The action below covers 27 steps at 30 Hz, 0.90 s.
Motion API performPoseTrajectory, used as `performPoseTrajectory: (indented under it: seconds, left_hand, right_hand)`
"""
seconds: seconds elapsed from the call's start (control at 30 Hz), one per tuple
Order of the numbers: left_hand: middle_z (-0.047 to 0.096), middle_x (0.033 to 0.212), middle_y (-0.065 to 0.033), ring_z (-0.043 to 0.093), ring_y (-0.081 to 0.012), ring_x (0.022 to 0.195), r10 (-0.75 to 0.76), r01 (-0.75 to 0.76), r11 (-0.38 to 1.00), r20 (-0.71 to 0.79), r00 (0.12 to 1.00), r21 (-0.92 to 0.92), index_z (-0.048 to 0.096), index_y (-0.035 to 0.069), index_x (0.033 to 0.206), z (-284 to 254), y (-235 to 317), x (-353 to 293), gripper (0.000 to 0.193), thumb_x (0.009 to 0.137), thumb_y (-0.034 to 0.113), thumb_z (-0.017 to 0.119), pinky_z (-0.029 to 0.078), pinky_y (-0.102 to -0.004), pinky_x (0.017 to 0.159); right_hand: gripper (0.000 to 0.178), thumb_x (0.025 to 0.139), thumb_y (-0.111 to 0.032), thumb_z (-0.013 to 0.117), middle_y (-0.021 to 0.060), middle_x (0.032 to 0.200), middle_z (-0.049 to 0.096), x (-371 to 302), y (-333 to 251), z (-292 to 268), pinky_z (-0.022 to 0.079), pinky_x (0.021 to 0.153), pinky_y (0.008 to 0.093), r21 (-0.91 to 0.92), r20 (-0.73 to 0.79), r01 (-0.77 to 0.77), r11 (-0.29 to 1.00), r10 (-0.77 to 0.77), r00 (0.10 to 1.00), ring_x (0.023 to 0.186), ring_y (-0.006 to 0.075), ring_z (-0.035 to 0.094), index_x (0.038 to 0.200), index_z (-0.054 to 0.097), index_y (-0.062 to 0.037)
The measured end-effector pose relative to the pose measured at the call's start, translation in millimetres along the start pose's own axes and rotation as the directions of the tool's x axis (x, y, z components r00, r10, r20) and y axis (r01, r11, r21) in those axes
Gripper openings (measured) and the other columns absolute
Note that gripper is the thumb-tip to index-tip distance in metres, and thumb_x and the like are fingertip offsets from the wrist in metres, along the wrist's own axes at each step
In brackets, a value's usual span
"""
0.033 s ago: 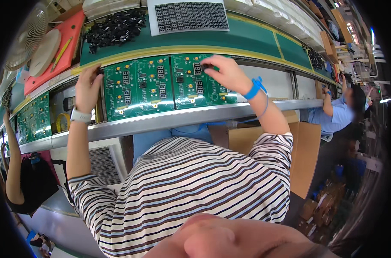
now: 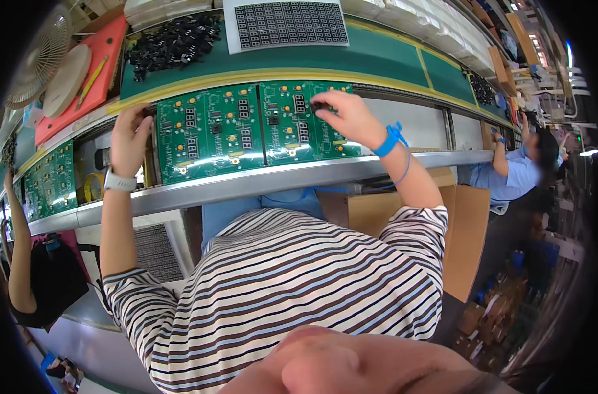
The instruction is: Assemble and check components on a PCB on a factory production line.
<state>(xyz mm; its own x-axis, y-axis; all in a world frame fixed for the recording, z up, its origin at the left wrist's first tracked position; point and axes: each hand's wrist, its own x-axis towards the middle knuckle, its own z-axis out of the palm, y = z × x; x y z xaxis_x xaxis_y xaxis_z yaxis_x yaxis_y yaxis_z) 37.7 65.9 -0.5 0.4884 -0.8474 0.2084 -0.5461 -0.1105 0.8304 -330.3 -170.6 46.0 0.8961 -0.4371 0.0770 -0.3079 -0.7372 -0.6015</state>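
Observation:
My right hand (image 2: 347,118) is over the right-hand green circuit board (image 2: 289,141), thumb and fingers pinched on a small black component (image 2: 319,106). It covers part of that board. My left hand (image 2: 129,134) hangs at the left edge of the neighbouring green circuit board (image 2: 210,148). Its curled fingertips hold a small dark part (image 2: 148,111), mostly hidden. Both boards lie side by side on the rail line and carry digit displays (image 2: 244,108), yellow-topped buttons and small black components.
Behind the rail, a pile of black components (image 2: 174,46) sits on the green bench, beside a white tray of digit displays (image 2: 233,29). A metal rail (image 2: 246,169) runs along the front. Further boards (image 2: 49,180) and a co-worker's arm (image 2: 20,243) are left; another person (image 2: 512,167) sits right.
My left hand has dropped slightly and its fingers have turned a little. The right hand has shifted slightly, still pinching the black component. The boards stay in place.

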Motion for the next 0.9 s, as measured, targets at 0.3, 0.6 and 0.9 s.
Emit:
performPoseTrajectory:
  seconds: [0.3, 0.6, 0.9]
  left_hand:
    - [0.062, 0.097, -0.0070, 0.062, -0.0135, 0.081, -0.056, 0.056, 0.998, 0.019, 0.998, 0.042, 0.058, 0.002, 0.108, -2.0, 8.5, -31.1, 0.024, 0.084, 0.004, 0.063, 0.049, -0.0245, 0.068]
    - [0.062, 0.096, -0.0111, 0.063, -0.0225, 0.078, 0.084, -0.120, 0.967, 0.162, 0.983, 0.226, 0.060, 0.002, 0.101, -8.1, 8.0, -34.2, 0.021, 0.080, 0.004, 0.065, 0.052, -0.0290, 0.069]
    - [0.061, 0.092, -0.0130, 0.061, -0.0316, 0.083, 0.212, -0.314, 0.895, 0.316, 0.925, 0.317, 0.058, 0.003, 0.096, -1.1, 9.5, -21.5, 0.018, 0.079, 0.005, 0.065, 0.050, -0.0368, 0.070]
  right_hand:
    - [0.023, 0.075, -0.011, 0.070, 0.0078, 0.095, 0.055, -28.1, 30.5, 21.4, 0.044, 0.081, 0.0374, -0.262, -0.179, 0.035, 0.965, -0.084, 0.980, 0.093, 0.0278, 0.051, 0.097, 0.065, -0.0090]
    - [0.021, 0.071, -0.012, 0.072, 0.0052, 0.091, 0.055, -30.0, 33.3, 20.2, 0.041, 0.079, 0.0379, -0.302, -0.168, 0.029, 0.953, -0.083, 0.982, 0.090, 0.0268, 0.051, 0.092, 0.067, -0.0117]
    - [0.032, 0.068, -0.018, 0.072, 0.0072, 0.094, 0.055, -8.8, -36.9, 31.2, 0.040, 0.079, 0.0404, -0.313, -0.144, 0.200, 0.928, -0.255, 0.956, 0.090, 0.0277, 0.052, 0.099, 0.065, -0.0127]
